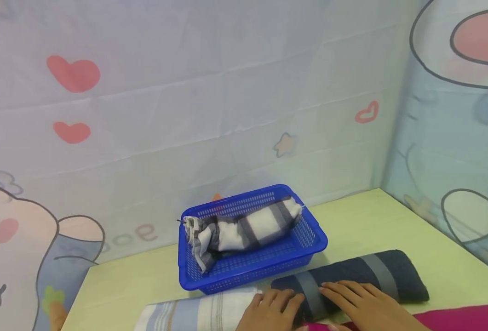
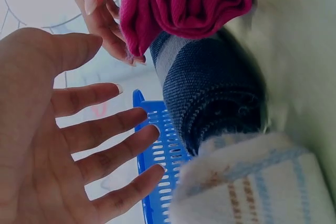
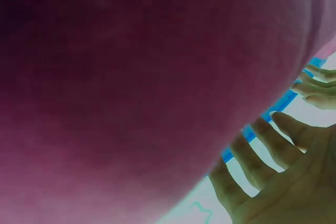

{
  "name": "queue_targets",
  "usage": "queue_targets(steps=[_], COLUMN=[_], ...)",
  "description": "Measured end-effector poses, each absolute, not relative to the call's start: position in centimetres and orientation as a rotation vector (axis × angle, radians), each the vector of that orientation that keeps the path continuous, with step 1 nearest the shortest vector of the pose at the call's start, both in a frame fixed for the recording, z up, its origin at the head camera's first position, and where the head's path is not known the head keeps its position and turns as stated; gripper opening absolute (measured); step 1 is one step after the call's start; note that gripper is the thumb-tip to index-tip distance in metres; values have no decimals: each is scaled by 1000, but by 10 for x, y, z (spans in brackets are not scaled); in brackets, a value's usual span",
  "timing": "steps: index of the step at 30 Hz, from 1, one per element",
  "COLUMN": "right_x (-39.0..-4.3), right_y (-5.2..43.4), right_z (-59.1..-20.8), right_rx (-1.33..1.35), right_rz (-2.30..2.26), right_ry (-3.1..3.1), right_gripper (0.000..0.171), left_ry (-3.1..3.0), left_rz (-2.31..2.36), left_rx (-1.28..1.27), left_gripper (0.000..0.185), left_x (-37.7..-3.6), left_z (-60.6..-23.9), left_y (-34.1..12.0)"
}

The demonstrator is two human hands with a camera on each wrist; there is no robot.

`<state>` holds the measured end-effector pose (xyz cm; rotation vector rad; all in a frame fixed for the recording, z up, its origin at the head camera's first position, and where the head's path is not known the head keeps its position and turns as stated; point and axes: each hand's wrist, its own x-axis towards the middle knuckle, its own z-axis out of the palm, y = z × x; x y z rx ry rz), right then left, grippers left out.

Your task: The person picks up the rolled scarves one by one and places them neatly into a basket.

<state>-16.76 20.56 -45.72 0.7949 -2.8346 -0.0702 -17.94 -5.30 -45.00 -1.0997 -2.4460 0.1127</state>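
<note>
Head view: both hands lie flat on a dark navy rolled towel with grey stripes (image 1: pixel 351 278), which sits along the front edge of the pale yellow-green table (image 1: pixel 368 220), toward its right side. The left hand (image 1: pixel 270 310) rests with straight, spread fingers on the roll's left end; the right hand (image 1: pixel 365 303) lies just beside it, fingers likewise extended over the roll, neither hand curling round the cloth.

A white rolled towel with blue and tan stripes (image 1: pixel 198 315) lies end to end with the navy roll, touching it, nearer the front-left corner. A magenta rolled towel (image 1: pixel 455 317) sits at the very front edge, against the navy roll.

Behind these, near the table's centre, stands a blue perforated plastic basket (image 1: pixel 316 239) holding one grey-and-white striped rolled towel (image 1: pixel 244 230), laid lengthwise along its back wall.

Progress, as judged: one roll is stowed; three rolls remain on the table, and the navy one appears rolled up but not yet lifted.
</note>
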Motion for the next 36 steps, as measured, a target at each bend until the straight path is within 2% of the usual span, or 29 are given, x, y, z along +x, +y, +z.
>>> queue_targets(steps=[5,8,17,29,36], right_x=[-169,-167,-164,-163,-160], right_y=[218,221,230,249,262], right_z=[-467,-470,-479,-497,-501], right_rx=[873,869,856,807,865], right_rz=[-144,-155,-185,-155,-197], right_ry=[-2734,-2745,-2744,-2974,-2843], right_gripper=[82,81,75,83,77], left_ry=[-2308,-2264,-2515,-2430,-2240], left_rz=[126,135,141,216,219], left_rx=[-1111,-1117,-1207,-1237,-1191], left_gripper=[51,48,55,55,49], left_x=[-181,-180,-176,-174,-172], left_z=[-460,-463,-456,-471,-486], left_y=[-49,-45,-34,-19,-11])
